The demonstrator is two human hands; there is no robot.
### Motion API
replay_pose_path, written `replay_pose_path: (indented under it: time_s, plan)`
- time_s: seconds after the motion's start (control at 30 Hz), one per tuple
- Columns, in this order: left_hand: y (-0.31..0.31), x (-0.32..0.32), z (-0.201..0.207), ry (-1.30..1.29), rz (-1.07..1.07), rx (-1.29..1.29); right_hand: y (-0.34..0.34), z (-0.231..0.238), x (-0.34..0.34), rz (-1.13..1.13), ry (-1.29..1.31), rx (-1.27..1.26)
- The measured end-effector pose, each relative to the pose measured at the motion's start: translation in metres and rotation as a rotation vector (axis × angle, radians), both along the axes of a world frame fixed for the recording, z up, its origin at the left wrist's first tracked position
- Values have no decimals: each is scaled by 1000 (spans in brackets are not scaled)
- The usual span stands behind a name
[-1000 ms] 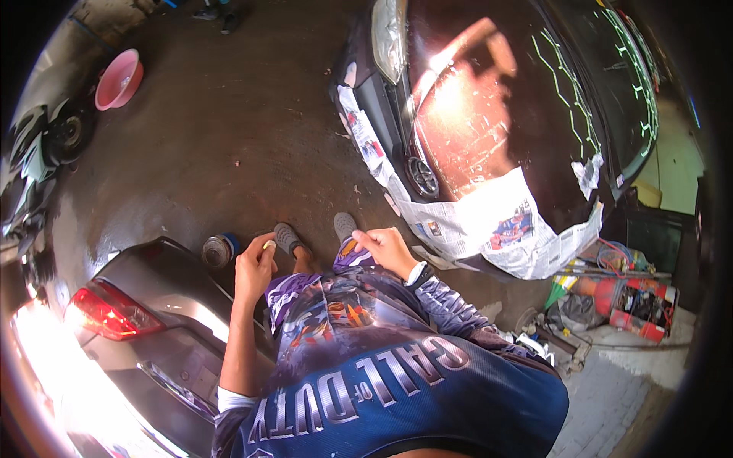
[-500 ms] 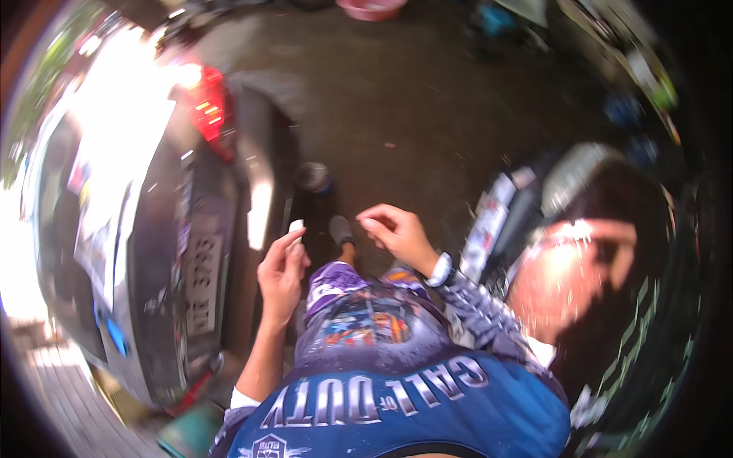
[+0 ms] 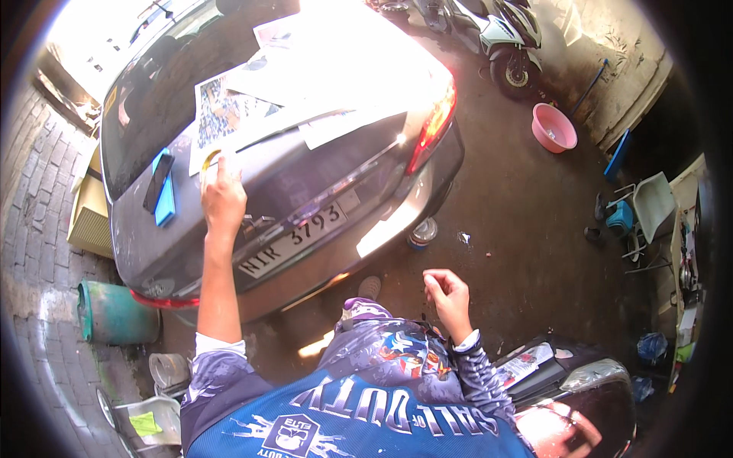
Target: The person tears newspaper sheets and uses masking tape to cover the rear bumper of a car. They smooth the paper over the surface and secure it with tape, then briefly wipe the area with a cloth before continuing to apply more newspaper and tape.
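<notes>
My left hand (image 3: pixel 223 197) reaches out over the trunk lid of a grey car (image 3: pixel 336 164). Its fingers close on a yellowish ring that looks like a roll of tape (image 3: pixel 210 159). Printed paper sheets (image 3: pixel 229 107) lie spread over the trunk and rear glass, just beyond that hand. To its left, a black phone-like object (image 3: pixel 159 180) rests on a flat blue item (image 3: pixel 165 206). My right hand (image 3: pixel 449 299) is held in front of my body, thumb pressed to curled fingers; whatever it pinches, if anything, is too small to see.
A motorcycle (image 3: pixel 573 389) stands close on my right. Beside the car's bumper is a can (image 3: pixel 422 232). Farther off are a pink basin (image 3: pixel 553 128), a white scooter (image 3: pixel 508 38) and a pale chair (image 3: pixel 654 204). A green drum (image 3: pixel 118 313) stands at left.
My view has swung left toward the car. My left hand has gone from in front of me, with a small white piece at its fingertips, out to the tape on the trunk. The right stays near my body.
</notes>
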State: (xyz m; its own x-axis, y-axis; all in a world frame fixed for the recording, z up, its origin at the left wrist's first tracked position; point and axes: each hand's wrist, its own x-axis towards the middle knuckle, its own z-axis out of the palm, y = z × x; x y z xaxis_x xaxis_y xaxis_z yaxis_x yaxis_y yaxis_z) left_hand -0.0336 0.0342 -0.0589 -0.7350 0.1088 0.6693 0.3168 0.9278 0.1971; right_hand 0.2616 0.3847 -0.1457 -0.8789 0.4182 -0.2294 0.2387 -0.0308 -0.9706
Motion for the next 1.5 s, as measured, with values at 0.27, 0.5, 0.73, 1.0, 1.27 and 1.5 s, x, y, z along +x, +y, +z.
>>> replay_pose_path:
  time_s: [0.27,0.5,0.73,1.0,1.27,1.5]
  plan:
    - [-57,-50,-27,-55,-100,-107,-51,91,-303,251,731,1016]
    - [-42,-10,6,34,-278,162,-113,125,-437,689,439,1607]
    - [-30,-14,3,-27,-323,268,-86,112,-416,630,582,1455]
    - [3,-7,2,-21,-329,205,-73,131,-348,763,634,1429]
    - [36,26,4,9,-290,238,-71,99,-361,679,824,1264]
    - [42,59,6,16,-265,286,-70,112,-337,909,828,1495]
